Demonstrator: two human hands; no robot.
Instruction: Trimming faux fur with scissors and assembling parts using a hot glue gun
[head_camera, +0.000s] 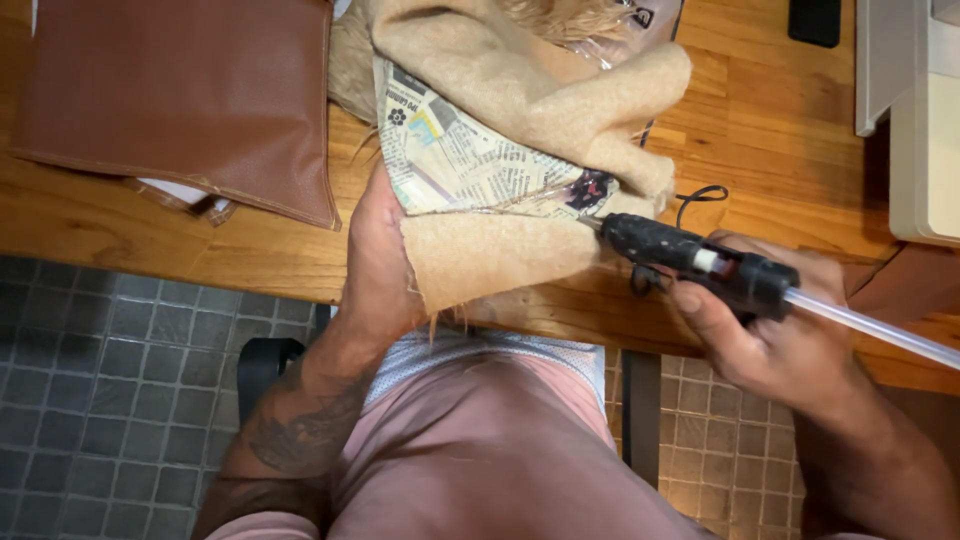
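Head view: looking down past the person's lap to a wooden table edge and a grey tiled floor.
Right hand: fingers clenched round the grip of a black glue gun; the index finger lies along its underside near the trigger.
Glue gun: held nearly level, nozzle pointing left, its tip touching the seam where newspaper meets fabric. A clear glue stick juts out of its back toward the right edge. A thin black cord loops on the table just behind it.
Left hand: grasping the near left edge of the bundle from below, thumb side up against the paper; whether the fingers close fully behind the cloth cannot be told.
Fabric: beige, coarse and fuzzy, folded over the table edge, one flap hanging toward the lap, another heaped at the top.
Newspaper: a printed sheet lying on the fabric, between the two flaps, its lower edge at the nozzle.
Pouch: flat brown leather-like piece, upper left on the table, well apart from the hands.
White box: at the right edge of the table.
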